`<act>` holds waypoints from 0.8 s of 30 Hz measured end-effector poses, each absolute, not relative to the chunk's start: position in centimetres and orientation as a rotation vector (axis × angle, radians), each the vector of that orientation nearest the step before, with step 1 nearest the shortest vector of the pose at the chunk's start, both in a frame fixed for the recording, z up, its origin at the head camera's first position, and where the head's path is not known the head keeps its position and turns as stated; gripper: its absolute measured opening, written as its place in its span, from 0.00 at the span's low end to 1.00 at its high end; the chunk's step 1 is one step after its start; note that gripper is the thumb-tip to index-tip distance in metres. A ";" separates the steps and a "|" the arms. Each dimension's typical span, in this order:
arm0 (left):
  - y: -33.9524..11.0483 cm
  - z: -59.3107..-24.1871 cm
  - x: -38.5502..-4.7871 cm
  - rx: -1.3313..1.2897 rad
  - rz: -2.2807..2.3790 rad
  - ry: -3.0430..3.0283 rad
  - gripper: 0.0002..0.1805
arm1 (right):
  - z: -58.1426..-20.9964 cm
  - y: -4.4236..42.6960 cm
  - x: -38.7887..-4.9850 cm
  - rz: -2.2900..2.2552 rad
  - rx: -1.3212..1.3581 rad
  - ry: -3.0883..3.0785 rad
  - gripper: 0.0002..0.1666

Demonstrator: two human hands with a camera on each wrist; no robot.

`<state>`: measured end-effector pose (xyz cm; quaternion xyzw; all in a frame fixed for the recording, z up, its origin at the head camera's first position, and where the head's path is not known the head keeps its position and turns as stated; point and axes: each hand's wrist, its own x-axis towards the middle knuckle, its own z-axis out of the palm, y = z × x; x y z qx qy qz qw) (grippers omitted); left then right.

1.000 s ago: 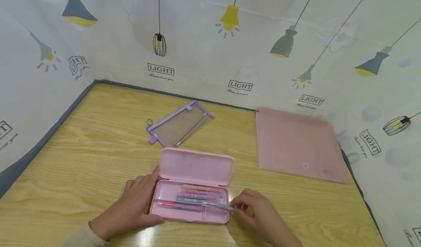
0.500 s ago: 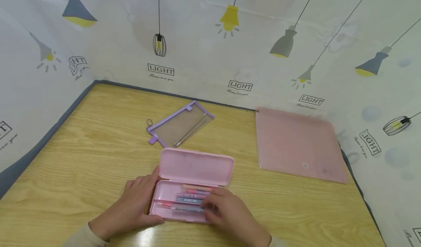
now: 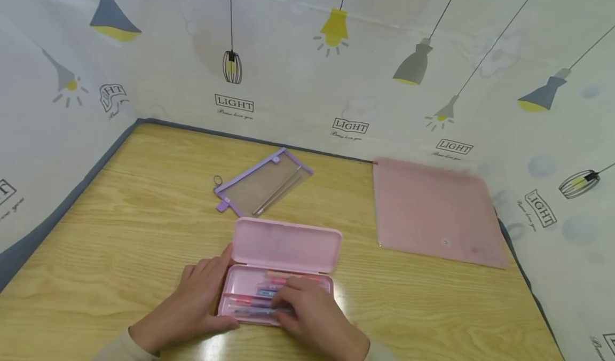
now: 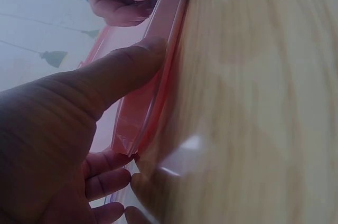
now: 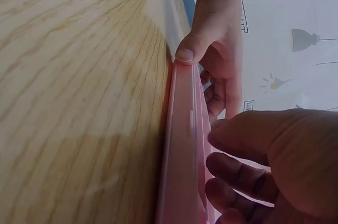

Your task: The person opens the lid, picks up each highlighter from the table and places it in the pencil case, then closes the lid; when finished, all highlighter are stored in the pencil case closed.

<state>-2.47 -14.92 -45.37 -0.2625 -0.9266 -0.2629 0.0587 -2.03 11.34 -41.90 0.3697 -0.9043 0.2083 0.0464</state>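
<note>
A pink pencil case (image 3: 286, 246) lies with its lid raised on the wooden table. My left hand (image 3: 194, 299) grips the case's left end, its thumb on the front wall in the left wrist view. Over the right half of the tray is my right hand (image 3: 314, 310), fingers bent down into the front compartment. It pinches a slim bluish pen (image 3: 250, 312) that lies low along the front wall; the pen's right end is hidden by the hand. Behind it lie a pen with a red-pink part (image 3: 245, 300) and several more pens, partly covered by the fingers.
A see-through pouch with purple trim (image 3: 257, 182), holding thin sticks, lies behind the case. To the right back is a flat pink folder (image 3: 437, 211). A lamp-printed cloth (image 3: 288, 83) hangs around the table's back and sides.
My right hand has moved left from beyond the case's right end into the tray, lowering the bluish pen into the front compartment. The left hand has kept its grip.
</note>
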 end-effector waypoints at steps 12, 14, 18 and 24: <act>-14.8 -45.2 -2.5 -0.788 -0.806 -2.830 0.75 | -41.4 12.2 -2.3 0.727 0.990 -2.847 0.05; -14.8 -45.1 -2.5 -0.791 -0.807 -2.834 0.75 | -41.1 12.6 -2.4 0.766 0.940 -2.874 0.05; -14.8 -45.1 -2.5 -0.793 -0.788 -2.828 0.75 | -40.3 13.8 -2.9 0.811 0.836 -2.887 0.05; -14.8 -45.2 -2.4 -0.789 -0.780 -2.814 0.75 | -38.7 16.2 -4.7 0.862 0.679 -2.816 0.07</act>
